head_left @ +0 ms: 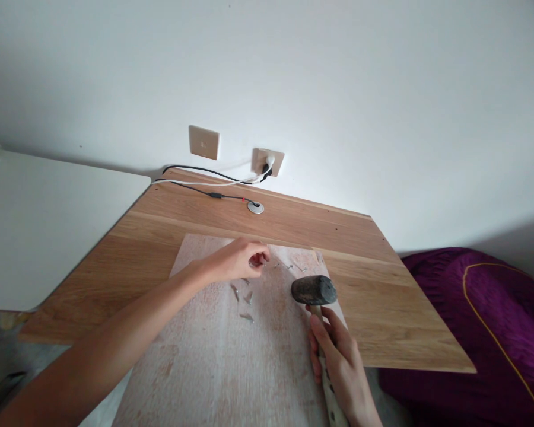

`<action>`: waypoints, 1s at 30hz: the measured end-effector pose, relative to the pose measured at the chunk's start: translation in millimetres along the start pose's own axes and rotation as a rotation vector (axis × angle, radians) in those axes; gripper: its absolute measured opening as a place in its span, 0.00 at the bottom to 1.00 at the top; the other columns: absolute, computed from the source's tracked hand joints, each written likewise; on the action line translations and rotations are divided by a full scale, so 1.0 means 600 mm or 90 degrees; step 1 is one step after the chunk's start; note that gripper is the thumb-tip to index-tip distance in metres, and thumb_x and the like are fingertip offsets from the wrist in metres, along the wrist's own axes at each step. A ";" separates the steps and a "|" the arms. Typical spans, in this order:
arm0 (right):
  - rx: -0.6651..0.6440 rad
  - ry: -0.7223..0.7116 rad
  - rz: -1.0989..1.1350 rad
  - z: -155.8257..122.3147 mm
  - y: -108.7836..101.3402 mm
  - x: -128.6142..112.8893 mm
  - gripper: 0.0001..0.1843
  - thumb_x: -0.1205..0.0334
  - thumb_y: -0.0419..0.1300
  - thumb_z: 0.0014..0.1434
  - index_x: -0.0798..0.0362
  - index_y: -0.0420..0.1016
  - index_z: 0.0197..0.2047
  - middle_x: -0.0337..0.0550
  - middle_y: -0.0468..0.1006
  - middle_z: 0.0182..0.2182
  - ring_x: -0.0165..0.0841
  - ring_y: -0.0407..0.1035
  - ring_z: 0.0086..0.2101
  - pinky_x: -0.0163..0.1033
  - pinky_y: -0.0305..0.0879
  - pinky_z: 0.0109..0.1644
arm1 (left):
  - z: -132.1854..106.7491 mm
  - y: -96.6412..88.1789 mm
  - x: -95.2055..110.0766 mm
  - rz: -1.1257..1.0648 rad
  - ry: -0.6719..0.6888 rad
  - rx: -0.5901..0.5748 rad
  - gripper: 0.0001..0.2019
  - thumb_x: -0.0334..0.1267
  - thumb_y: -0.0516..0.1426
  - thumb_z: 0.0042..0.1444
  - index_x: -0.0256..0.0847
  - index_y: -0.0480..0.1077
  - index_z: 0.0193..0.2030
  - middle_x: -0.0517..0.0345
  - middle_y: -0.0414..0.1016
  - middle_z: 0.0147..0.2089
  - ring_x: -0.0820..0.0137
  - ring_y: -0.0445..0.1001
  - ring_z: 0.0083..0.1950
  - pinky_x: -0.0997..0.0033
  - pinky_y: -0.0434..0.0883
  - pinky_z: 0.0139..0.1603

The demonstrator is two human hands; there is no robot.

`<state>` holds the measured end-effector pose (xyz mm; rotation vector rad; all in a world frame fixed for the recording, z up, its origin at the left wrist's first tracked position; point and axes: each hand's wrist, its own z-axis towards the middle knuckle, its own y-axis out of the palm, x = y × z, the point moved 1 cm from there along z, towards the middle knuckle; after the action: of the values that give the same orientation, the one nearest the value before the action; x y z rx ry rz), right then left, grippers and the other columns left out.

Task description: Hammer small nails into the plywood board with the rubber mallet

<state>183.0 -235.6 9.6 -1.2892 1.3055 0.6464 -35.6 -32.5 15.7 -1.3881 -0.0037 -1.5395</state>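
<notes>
White wall [338,89] is rising behind a wooden desk [382,332], and on it a pale board [222,367] is lying flat. Some small nails [290,267] are forming a short line near the far edge of the board, while a few loose nails [249,298] are lying closer to the person. Right hand [342,359] is gripping the handle of a dark-headed mallet [314,290] just below the head, which is hanging over the right part of the board. Left hand [244,260] is curling its fingers beside the line — whether they are pinching a nail, I cannot tell. For working well here, I am thinking the left fingers should be staying clear of the mallet — and the first taps should be light and straight
</notes>
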 end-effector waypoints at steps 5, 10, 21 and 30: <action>-0.001 -0.003 0.009 0.000 0.001 -0.001 0.28 0.33 0.61 0.65 0.51 0.75 0.47 0.30 0.67 0.21 0.26 0.59 0.15 0.33 0.57 0.17 | 0.002 0.000 -0.010 0.067 0.023 0.067 0.12 0.20 0.58 0.56 0.38 0.77 0.42 0.58 0.77 0.38 0.72 0.75 0.37 0.73 0.69 0.41; -0.002 0.001 0.008 0.001 0.002 -0.001 0.28 0.33 0.61 0.65 0.50 0.75 0.49 0.29 0.67 0.22 0.27 0.59 0.15 0.34 0.58 0.17 | 0.001 -0.001 -0.016 0.149 0.042 0.024 0.12 0.20 0.56 0.57 0.39 0.77 0.39 0.56 0.76 0.40 0.70 0.75 0.40 0.71 0.69 0.43; -0.007 -0.004 -0.007 -0.001 0.000 0.001 0.26 0.34 0.60 0.68 0.50 0.74 0.48 0.29 0.67 0.22 0.26 0.60 0.16 0.34 0.58 0.19 | -0.002 -0.002 -0.016 0.199 0.005 0.030 0.16 0.19 0.55 0.56 0.39 0.77 0.45 0.55 0.72 0.43 0.70 0.74 0.39 0.70 0.70 0.44; 0.000 0.003 -0.004 0.001 0.000 -0.002 0.28 0.32 0.60 0.66 0.51 0.75 0.49 0.29 0.67 0.21 0.27 0.59 0.15 0.34 0.57 0.18 | -0.001 -0.002 -0.012 0.197 -0.005 0.035 0.11 0.23 0.57 0.59 0.38 0.77 0.43 0.56 0.73 0.41 0.70 0.73 0.36 0.71 0.68 0.41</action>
<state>182.8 -234.9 10.5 -1.2947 1.3053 0.6400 -37.9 -27.6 10.6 -1.2841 0.1563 -1.2665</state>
